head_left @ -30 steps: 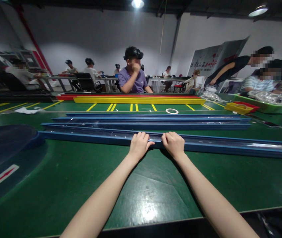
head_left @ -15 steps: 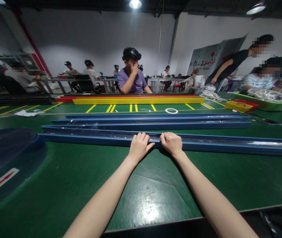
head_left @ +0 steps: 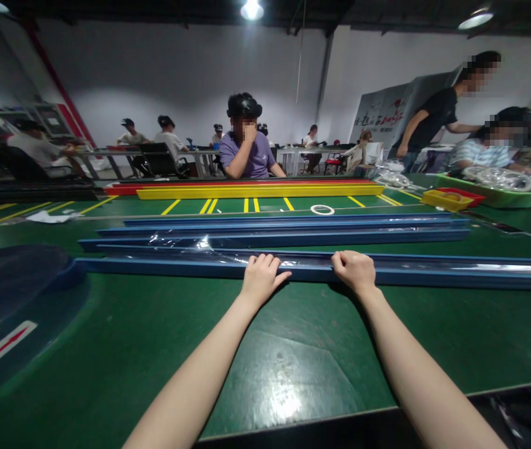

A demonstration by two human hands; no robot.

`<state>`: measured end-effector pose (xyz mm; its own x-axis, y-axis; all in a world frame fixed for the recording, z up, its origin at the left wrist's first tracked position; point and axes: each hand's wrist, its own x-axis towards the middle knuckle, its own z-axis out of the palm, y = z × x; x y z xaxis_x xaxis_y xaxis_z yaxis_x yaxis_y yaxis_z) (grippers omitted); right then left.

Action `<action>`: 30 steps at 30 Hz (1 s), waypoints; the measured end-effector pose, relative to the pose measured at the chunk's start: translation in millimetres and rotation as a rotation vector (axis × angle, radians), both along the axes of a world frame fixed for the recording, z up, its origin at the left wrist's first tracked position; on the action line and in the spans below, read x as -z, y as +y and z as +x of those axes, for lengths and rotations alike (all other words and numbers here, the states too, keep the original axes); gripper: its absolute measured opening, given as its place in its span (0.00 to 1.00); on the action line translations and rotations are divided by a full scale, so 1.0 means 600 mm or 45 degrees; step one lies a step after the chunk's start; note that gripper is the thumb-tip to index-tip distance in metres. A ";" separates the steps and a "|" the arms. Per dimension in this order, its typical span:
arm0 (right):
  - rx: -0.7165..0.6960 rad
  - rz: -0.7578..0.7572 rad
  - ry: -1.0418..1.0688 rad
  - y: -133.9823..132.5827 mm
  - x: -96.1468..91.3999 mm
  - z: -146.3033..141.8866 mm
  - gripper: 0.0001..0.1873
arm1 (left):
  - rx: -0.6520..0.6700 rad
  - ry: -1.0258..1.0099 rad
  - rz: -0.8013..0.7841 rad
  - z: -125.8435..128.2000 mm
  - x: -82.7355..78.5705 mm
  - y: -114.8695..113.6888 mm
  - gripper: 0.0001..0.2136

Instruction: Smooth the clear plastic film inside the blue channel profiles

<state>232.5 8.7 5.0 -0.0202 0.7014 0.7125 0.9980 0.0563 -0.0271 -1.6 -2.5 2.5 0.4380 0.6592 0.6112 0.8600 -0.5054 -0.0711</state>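
Note:
A long blue channel (head_left: 415,276) with raised edges lies across the green table in front of me. Clear plastic film (head_left: 204,244) runs along its trough, creased and glinting to the left of my hands. My left hand (head_left: 262,275) is bent over the near edge of the channel, fingers inside the trough and thumb stretched to the right. Farther right, my right hand (head_left: 355,270) is closed in a fist over the trough, on the film as far as I can see; the fingertips are hidden.
More blue channels (head_left: 293,236) lie just behind, with yellow channels (head_left: 260,192) and red ones beyond. A white ring (head_left: 322,210) rests on the table. At left stands a dark blue rounded object (head_left: 17,299) with a red arrow label. A green tray (head_left: 522,198) is at right; a person (head_left: 249,149) sits opposite.
My right hand has moved right along the channel, away from my left, which stays in place. The film left of my hands now shows more raised, shiny creases.

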 end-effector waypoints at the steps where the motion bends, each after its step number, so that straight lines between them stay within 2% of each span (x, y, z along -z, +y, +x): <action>1: 0.025 -0.019 0.021 -0.001 -0.001 0.006 0.20 | 0.005 0.011 0.003 0.001 0.000 0.000 0.17; 6: 0.114 -0.101 0.082 -0.003 -0.006 0.012 0.21 | 0.012 0.035 0.008 0.003 0.002 0.001 0.17; 30: 0.180 -0.248 0.131 -0.008 -0.016 0.005 0.22 | -0.045 0.075 -0.066 0.006 0.000 0.001 0.19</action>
